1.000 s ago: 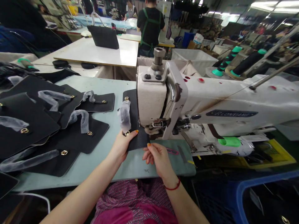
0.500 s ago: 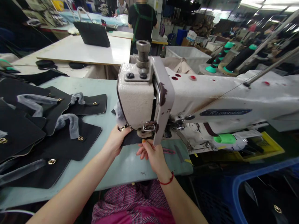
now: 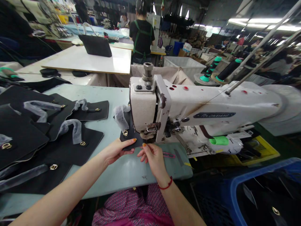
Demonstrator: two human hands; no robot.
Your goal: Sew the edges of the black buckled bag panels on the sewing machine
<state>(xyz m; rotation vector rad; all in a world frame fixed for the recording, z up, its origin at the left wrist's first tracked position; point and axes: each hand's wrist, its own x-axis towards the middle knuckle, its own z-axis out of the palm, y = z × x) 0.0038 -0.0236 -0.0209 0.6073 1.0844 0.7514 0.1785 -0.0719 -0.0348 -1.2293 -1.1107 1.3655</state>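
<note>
A black bag panel (image 3: pixel 131 143) lies partly under the head of the white sewing machine (image 3: pixel 143 106). It carries a gold ring fitting and a strap (image 3: pixel 121 117) wrapped in translucent film. My left hand (image 3: pixel 119 148) grips the panel's near left edge, thumb on top and fingers beneath. At the near right corner, by the presser foot, my right hand (image 3: pixel 151 157) pinches the edge between thumb and forefinger, its other fingers loosely curled. The machine head hides the panel's far part and the needle.
Several black panels (image 3: pixel 87 141) with wrapped straps and gold fittings overlap on the left of the pale green table (image 3: pixel 110 179). Pink-handled snips (image 3: pixel 168 154) lie right of my right hand. A blue crate (image 3: pixel 237 188) stands at lower right. Beyond, a person (image 3: pixel 142 34) stands facing away.
My left hand has shifted from the panel's left side, beside the gold fitting, to its near edge. The right hand keeps its pinch at the corner. The camera view has tilted up slightly.
</note>
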